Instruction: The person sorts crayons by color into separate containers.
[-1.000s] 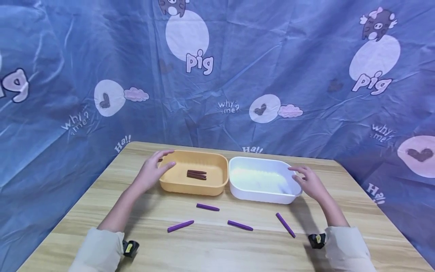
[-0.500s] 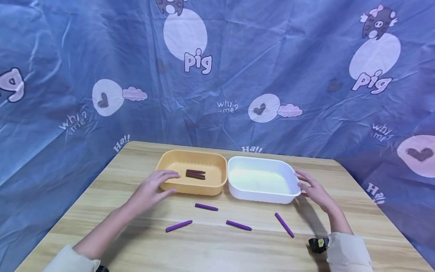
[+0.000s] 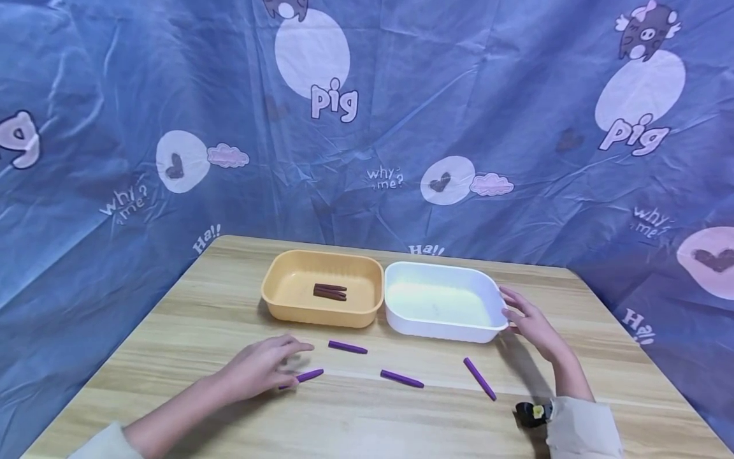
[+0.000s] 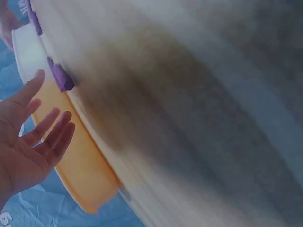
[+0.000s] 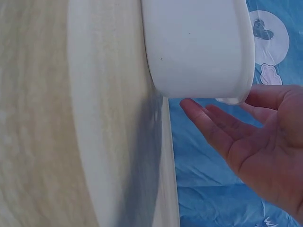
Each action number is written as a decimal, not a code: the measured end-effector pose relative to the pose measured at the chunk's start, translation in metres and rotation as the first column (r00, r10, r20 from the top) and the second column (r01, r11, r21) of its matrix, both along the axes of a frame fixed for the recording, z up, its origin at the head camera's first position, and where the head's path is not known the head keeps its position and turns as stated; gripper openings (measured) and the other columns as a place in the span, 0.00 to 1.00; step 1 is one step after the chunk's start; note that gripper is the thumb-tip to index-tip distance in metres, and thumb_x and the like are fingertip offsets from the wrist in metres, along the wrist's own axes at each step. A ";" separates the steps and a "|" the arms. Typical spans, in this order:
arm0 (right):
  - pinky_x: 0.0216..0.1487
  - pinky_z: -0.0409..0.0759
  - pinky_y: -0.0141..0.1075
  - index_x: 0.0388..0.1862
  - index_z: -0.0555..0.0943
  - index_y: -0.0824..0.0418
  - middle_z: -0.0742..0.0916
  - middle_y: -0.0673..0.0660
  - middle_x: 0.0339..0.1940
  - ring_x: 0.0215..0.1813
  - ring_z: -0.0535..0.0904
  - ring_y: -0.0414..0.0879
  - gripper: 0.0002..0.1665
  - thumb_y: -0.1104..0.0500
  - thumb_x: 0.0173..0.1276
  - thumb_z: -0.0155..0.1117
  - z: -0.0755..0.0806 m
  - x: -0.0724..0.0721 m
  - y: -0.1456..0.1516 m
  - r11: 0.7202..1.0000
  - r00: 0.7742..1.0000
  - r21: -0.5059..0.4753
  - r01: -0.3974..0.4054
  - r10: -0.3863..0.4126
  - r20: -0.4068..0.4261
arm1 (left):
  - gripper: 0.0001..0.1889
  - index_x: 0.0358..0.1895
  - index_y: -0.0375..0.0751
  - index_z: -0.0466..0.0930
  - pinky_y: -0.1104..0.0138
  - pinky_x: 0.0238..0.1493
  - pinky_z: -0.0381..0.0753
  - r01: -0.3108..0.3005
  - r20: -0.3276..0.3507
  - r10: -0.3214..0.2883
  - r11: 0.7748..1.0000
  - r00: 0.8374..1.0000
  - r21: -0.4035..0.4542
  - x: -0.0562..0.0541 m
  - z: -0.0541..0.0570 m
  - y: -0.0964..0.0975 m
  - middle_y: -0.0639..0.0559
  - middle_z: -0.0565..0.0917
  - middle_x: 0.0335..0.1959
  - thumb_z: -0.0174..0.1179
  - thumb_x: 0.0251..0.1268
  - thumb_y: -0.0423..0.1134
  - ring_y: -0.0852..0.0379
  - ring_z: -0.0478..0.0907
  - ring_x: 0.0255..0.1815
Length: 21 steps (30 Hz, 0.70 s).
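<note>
My left hand (image 3: 260, 368) hovers low over the table, fingers parted and thumb beside a purple crayon (image 3: 310, 375), partly covering it. In the left wrist view the same hand (image 4: 31, 142) shows its palm with nothing in it. More purple crayons lie nearby: one (image 3: 347, 347) below the orange bin, one (image 3: 402, 379) in the middle and one (image 3: 480, 379) to the right. My right hand (image 3: 538, 328) is at the right end of the white bin (image 3: 444, 330), its fingertips right at the rim; the right wrist view shows the fingers loosely extended around the bin's corner.
An orange bin (image 3: 321, 317) stands against the white one, with brown crayons (image 3: 329, 292) lying inside. Both are toward the back of the wooden table (image 3: 355, 427). Behind the table hangs a blue printed curtain (image 3: 367, 127).
My left hand has come off the orange bin's left side and down toward the nearest purple crayon. My right hand has moved slightly down along the white bin's end and stays there.
</note>
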State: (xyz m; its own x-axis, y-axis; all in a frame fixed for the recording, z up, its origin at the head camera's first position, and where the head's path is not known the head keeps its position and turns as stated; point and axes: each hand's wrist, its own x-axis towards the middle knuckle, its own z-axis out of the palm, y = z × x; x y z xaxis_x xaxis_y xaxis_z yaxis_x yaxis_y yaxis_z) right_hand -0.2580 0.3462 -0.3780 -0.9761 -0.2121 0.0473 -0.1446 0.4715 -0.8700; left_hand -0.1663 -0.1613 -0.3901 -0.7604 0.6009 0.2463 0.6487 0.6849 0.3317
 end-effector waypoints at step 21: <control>0.47 0.76 0.44 0.70 0.47 0.72 0.60 0.79 0.63 0.54 0.69 0.54 0.32 0.61 0.74 0.43 -0.005 0.000 0.005 1.000 1.000 -0.016 -0.017 0.018 0.023 | 0.18 0.46 0.41 0.81 0.70 0.30 0.76 0.074 0.106 -0.072 0.997 0.992 -0.012 0.001 -0.012 0.001 0.60 0.75 0.29 0.67 0.48 0.31 0.66 0.73 0.29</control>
State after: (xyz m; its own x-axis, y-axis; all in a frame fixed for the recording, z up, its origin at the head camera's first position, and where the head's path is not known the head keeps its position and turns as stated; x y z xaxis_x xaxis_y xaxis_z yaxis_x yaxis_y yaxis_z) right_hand -0.2583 0.3511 -0.3833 -0.9731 -0.2285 0.0283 -0.1325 0.4551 -0.8805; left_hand -0.1652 -0.1601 -0.4025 -0.7356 0.6589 0.1574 0.6592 0.6428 0.3901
